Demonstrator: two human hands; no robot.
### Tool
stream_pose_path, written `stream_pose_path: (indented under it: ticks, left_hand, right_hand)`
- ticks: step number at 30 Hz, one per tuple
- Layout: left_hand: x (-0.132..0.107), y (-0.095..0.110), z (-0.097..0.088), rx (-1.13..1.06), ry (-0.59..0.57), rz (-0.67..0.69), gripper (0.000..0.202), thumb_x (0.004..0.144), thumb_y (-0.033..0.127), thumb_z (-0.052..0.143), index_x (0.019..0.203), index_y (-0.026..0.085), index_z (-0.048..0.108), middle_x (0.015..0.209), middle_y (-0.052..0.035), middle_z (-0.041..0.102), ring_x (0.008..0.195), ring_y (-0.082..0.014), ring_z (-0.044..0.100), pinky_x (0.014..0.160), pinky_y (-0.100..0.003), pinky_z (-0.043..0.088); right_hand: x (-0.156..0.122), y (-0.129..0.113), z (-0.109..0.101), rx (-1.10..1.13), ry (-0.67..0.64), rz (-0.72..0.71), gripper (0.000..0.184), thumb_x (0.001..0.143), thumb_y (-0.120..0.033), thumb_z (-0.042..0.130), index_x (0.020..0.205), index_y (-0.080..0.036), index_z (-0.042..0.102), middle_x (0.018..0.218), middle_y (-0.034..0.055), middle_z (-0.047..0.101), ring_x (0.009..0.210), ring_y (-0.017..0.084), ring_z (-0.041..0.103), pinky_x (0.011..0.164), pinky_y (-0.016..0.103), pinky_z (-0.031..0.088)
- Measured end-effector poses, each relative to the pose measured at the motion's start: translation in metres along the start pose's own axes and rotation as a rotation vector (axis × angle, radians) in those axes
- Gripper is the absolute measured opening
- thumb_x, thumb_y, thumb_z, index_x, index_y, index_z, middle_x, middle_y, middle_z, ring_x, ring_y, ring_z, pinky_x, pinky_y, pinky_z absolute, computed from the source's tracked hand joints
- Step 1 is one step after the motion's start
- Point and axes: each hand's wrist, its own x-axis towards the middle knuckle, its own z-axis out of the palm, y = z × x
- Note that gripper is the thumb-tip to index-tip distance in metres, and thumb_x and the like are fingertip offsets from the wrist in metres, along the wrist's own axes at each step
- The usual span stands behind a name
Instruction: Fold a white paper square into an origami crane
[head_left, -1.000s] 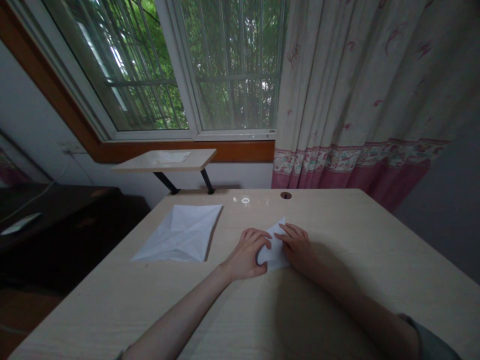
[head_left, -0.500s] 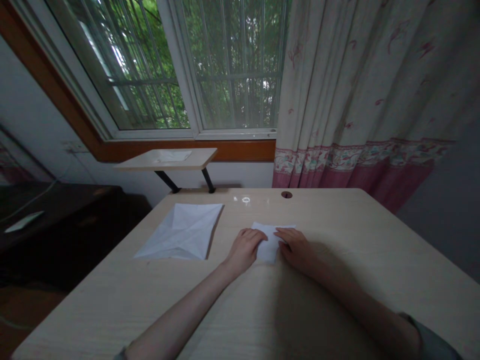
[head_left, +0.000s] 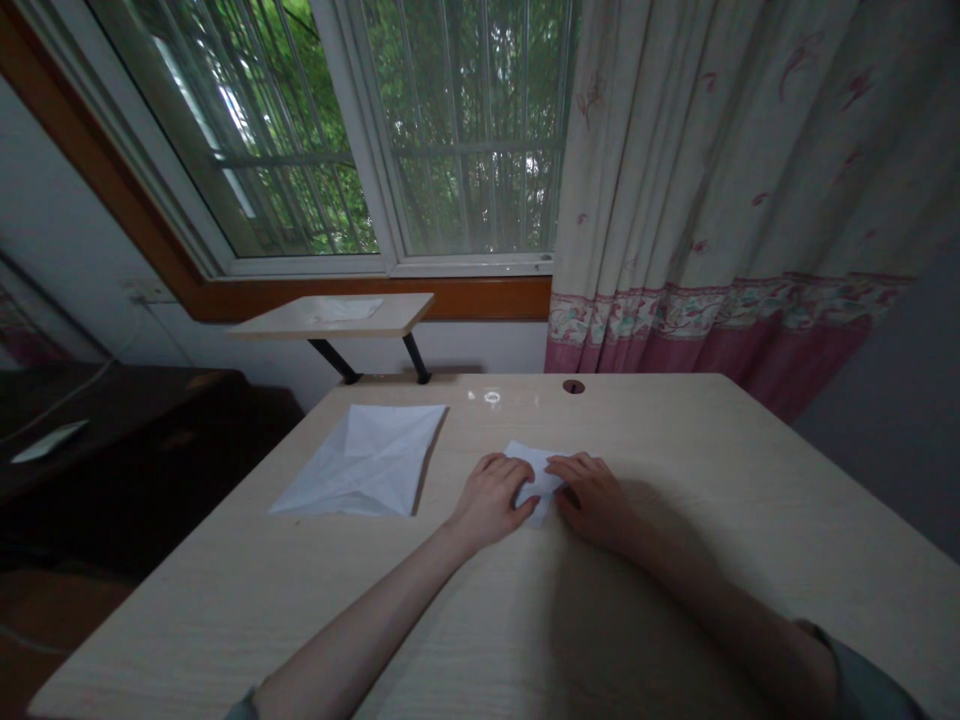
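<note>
A small folded white paper (head_left: 534, 477) lies on the light wooden table (head_left: 675, 470) between my two hands. My left hand (head_left: 491, 498) curls over its left side, fingertips pinching the paper. My right hand (head_left: 592, 495) presses on its right side with fingers bent over the edge. Much of the paper is hidden under my fingers. A larger creased white sheet (head_left: 360, 460) lies flat to the left, apart from both hands.
A cable hole (head_left: 574, 386) sits near the table's far edge. Behind it stand a small raised shelf (head_left: 330, 318) on black legs, a barred window (head_left: 420, 130) and a cream and pink curtain (head_left: 712, 200). A dark cabinet (head_left: 112, 430) stands to the left.
The small paper has been folded down from a raised point into a flatter, more compact shape. Both hands have drawn closer together over it.
</note>
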Motion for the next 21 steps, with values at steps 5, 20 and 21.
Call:
stream_pose_path:
  ticks: [5,20,21]
  left_hand:
    - [0.0004,-0.0045,0.0023,0.006,0.006,0.046,0.009,0.097,0.027,0.055,0.098,0.021,0.061,0.106,-0.0006,0.069,0.101,-0.0185,0.06,0.097,-0.037,0.038]
    - [0.0014,-0.0041,0.0025,-0.064,0.014,0.041,0.01,0.095,0.022,0.052,0.091,0.019,0.06,0.11,-0.0057,0.065,0.105,-0.0217,0.057,0.097,-0.039,0.042]
    - [0.0017,-0.0036,0.0021,-0.062,0.005,0.029,0.01,0.095,0.022,0.052,0.09,0.019,0.06,0.111,-0.0059,0.065,0.106,-0.0219,0.057,0.096,-0.039,0.042]
  right_hand:
    - [0.0006,-0.0029,-0.0031,0.031,0.015,-0.033,0.031,0.08,-0.007,0.048,0.105,-0.018,0.062,0.109,0.0101,0.068,0.1,0.024,0.056,0.092,0.042,0.043]
    - [0.0046,-0.0043,-0.0001,0.099,0.039,-0.041,0.014,0.088,-0.012,0.042,0.08,-0.021,0.051,0.084,0.006,0.058,0.08,0.02,0.051,0.076,0.035,0.045]
    - [0.0049,-0.0044,0.0,0.105,0.044,-0.033,0.014,0.088,-0.012,0.042,0.08,-0.021,0.05,0.084,0.0059,0.058,0.08,0.02,0.051,0.076,0.035,0.045]
